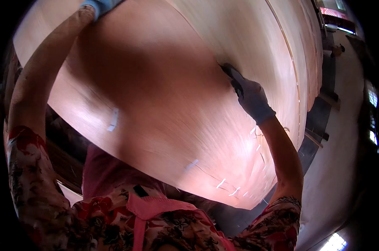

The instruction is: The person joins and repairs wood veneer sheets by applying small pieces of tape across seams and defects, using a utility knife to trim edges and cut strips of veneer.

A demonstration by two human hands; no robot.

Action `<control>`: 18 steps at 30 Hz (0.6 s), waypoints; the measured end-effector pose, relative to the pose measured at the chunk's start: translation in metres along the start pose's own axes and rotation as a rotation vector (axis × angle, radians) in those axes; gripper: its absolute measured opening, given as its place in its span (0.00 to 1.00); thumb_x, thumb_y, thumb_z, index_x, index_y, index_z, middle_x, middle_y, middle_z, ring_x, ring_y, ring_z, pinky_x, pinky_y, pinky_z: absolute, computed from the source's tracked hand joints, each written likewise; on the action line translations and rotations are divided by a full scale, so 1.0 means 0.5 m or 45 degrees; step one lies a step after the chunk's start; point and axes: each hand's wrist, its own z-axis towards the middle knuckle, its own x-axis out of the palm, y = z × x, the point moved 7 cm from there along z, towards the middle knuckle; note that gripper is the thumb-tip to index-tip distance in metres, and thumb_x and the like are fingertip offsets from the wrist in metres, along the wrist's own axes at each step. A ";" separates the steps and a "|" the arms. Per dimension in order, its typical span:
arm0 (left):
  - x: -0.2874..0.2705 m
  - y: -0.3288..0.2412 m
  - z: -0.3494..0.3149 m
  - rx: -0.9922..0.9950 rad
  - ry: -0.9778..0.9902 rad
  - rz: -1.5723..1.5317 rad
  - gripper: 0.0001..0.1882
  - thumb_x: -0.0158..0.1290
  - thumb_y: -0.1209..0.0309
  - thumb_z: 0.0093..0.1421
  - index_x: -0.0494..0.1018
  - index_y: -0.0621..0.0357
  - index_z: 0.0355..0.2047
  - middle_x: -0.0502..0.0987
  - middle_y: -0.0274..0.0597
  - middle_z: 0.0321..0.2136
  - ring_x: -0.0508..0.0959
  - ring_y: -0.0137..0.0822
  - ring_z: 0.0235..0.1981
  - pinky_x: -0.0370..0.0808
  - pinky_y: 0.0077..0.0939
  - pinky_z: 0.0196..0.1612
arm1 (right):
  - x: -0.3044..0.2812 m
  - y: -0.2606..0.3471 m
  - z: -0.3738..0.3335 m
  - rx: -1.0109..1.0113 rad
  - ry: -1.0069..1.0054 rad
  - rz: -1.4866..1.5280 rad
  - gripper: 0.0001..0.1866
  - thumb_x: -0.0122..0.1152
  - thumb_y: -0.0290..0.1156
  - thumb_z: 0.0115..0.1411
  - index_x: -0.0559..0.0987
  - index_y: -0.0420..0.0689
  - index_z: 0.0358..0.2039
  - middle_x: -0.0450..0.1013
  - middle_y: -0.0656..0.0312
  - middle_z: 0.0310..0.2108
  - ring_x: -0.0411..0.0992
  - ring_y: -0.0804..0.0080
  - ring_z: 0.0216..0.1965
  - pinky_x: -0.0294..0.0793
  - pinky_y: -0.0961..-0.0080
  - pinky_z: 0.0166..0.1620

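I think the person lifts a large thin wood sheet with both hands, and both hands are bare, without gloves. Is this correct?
Not quite. The head view shows both hands gloved, not bare: the right hand wears a dark glove and the left hand, at the top edge, a light blue one. The rest holds: both hands hold up a large thin wood sheet, which bends over the person.

A wood workshop: large thin veneer sheets (164,96) stacked above a bare concrete floor (344,138).

Dim, warm light; soft blur; dark fisheye rim.
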 end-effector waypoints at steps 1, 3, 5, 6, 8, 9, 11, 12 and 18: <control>0.004 0.002 -0.003 0.055 -0.054 0.068 0.47 0.54 0.44 0.61 0.48 0.51 0.73 0.62 0.51 0.67 0.69 0.50 0.62 0.60 0.58 0.62 | -0.003 -0.011 -0.019 -0.056 -0.020 0.023 0.33 0.54 0.24 0.64 0.65 0.62 0.68 0.78 0.56 0.49 0.79 0.53 0.36 0.78 0.61 0.36; 0.008 -0.004 0.000 0.061 -0.013 0.062 0.45 0.53 0.44 0.61 0.52 0.50 0.72 0.57 0.49 0.70 0.68 0.50 0.63 0.60 0.58 0.63 | -0.016 -0.025 -0.044 -0.158 -0.065 0.068 0.33 0.54 0.22 0.63 0.65 0.60 0.68 0.78 0.56 0.48 0.79 0.54 0.36 0.78 0.62 0.37; 0.010 -0.001 0.005 -0.054 0.118 -0.028 0.44 0.54 0.44 0.62 0.54 0.51 0.71 0.59 0.49 0.69 0.70 0.50 0.61 0.62 0.53 0.62 | -0.007 -0.047 -0.054 0.051 0.179 0.056 0.31 0.52 0.24 0.65 0.65 0.57 0.68 0.78 0.53 0.45 0.78 0.51 0.37 0.78 0.60 0.39; 0.004 -0.005 0.005 -0.007 0.105 0.011 0.45 0.54 0.44 0.62 0.52 0.51 0.71 0.62 0.50 0.68 0.72 0.50 0.60 0.62 0.52 0.62 | -0.003 -0.042 -0.058 0.043 0.148 -0.036 0.31 0.52 0.25 0.64 0.65 0.60 0.68 0.79 0.54 0.39 0.78 0.53 0.33 0.78 0.60 0.37; 0.002 -0.004 0.003 -0.044 0.126 -0.114 0.49 0.53 0.44 0.62 0.44 0.51 0.73 0.70 0.50 0.62 0.73 0.50 0.59 0.62 0.51 0.62 | 0.024 -0.070 -0.080 0.056 0.103 -0.261 0.32 0.54 0.30 0.64 0.64 0.65 0.68 0.79 0.54 0.31 0.77 0.53 0.28 0.77 0.58 0.33; -0.006 -0.005 -0.001 -0.039 0.098 -0.101 0.49 0.53 0.44 0.62 0.43 0.51 0.74 0.71 0.49 0.61 0.73 0.50 0.59 0.61 0.51 0.63 | 0.031 -0.077 -0.090 0.067 0.091 -0.235 0.32 0.54 0.30 0.64 0.64 0.65 0.68 0.79 0.53 0.31 0.77 0.54 0.28 0.77 0.59 0.32; -0.004 -0.013 -0.004 -0.022 0.049 -0.091 0.50 0.53 0.44 0.63 0.40 0.51 0.74 0.73 0.49 0.60 0.73 0.51 0.60 0.60 0.51 0.64 | 0.034 -0.083 -0.130 0.104 0.077 -0.181 0.32 0.55 0.31 0.64 0.64 0.66 0.68 0.79 0.53 0.31 0.77 0.54 0.27 0.76 0.60 0.31; 0.008 -0.006 0.001 -0.054 0.122 -0.209 0.50 0.53 0.44 0.63 0.40 0.51 0.74 0.72 0.49 0.61 0.72 0.51 0.61 0.57 0.54 0.66 | 0.030 -0.083 -0.145 0.096 0.028 0.035 0.33 0.56 0.32 0.64 0.63 0.67 0.68 0.79 0.53 0.32 0.77 0.55 0.28 0.76 0.60 0.31; 0.067 0.086 0.001 -0.126 0.145 -0.063 0.48 0.59 0.47 0.60 0.47 0.41 0.73 0.68 0.48 0.64 0.71 0.57 0.59 0.61 0.46 0.65 | 0.042 -0.102 -0.251 0.220 0.055 -0.101 0.34 0.55 0.27 0.63 0.64 0.65 0.69 0.79 0.56 0.37 0.78 0.57 0.29 0.77 0.64 0.31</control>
